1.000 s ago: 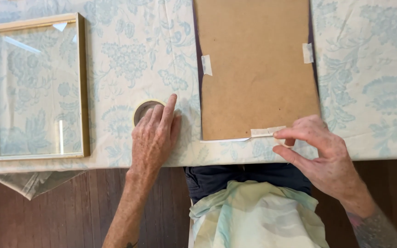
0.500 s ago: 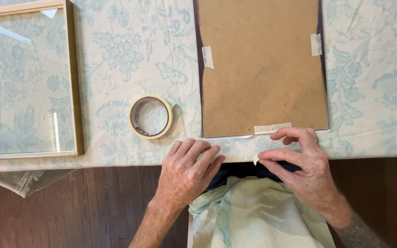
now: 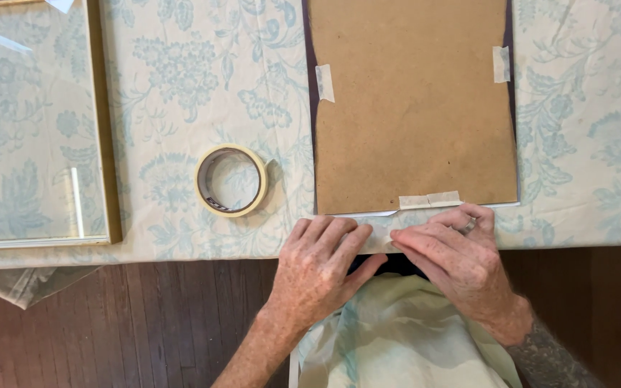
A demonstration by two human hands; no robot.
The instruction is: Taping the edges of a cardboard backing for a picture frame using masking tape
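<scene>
- Dark wood floor [image 3: 109,330] shows below a table with a pale cloth [image 3: 181,86] that has blue flowers and leaves on it.
- On the cloth lies a brown board [image 3: 411,108], flat, near the table's front edge.
- Small bits of pale tape stick on the board: one on its left edge [image 3: 324,82], one on its right edge [image 3: 501,64], and one along its bottom edge [image 3: 430,200].
- The left hand [image 3: 318,269] lies flat at the table edge, just below the board's bottom left part. Its fingers are stretched out and press down on the cloth. It holds nothing.
- The right hand [image 3: 454,251] is next to it, fingers bent a little. The fingertips touch the cloth right under the bottom tape. I cannot tell if they pinch anything.
- A roll of tape [image 3: 231,180] lies flat to the left of the board, apart from both hands.
- Far left is a picture frame with glass [image 3: 37,129].
</scene>
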